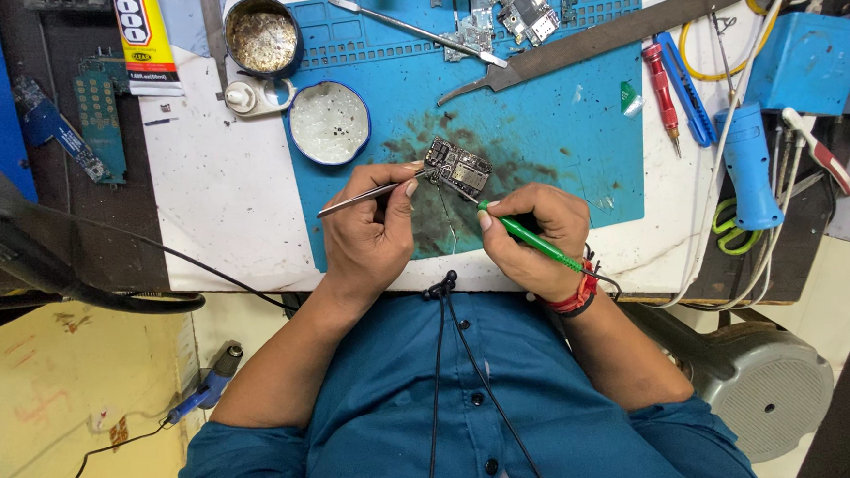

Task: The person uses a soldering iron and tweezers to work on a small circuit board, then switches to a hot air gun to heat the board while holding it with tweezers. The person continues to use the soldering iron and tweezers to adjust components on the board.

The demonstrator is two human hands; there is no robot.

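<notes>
**Circuit board under the iron, work mid-way**

Circuit board (458, 165) sits on the blue mat (556, 145), near the desk's front edge, about centre.

Left hand (371, 234): fingers closed on metal tweezers (365, 195), tips touching the board's left edge and steadying it.

Right hand (534, 238): fingers wrapped around a green-handled soldering iron (527, 236), tip on the board's lower right side.

Status, judged from this view: board is bare, out of any housing, both tools engaged, so rework looks under way rather than finished. Whether a joint is done is too small to tell. Dark residue stains the mat around the board.

Nearby: round tin (329, 123) with small parts just beyond the left hand; more boards (520, 9) at the mat's far edge; red screwdriver (662, 96) toward the right edge, untouched.
</notes>
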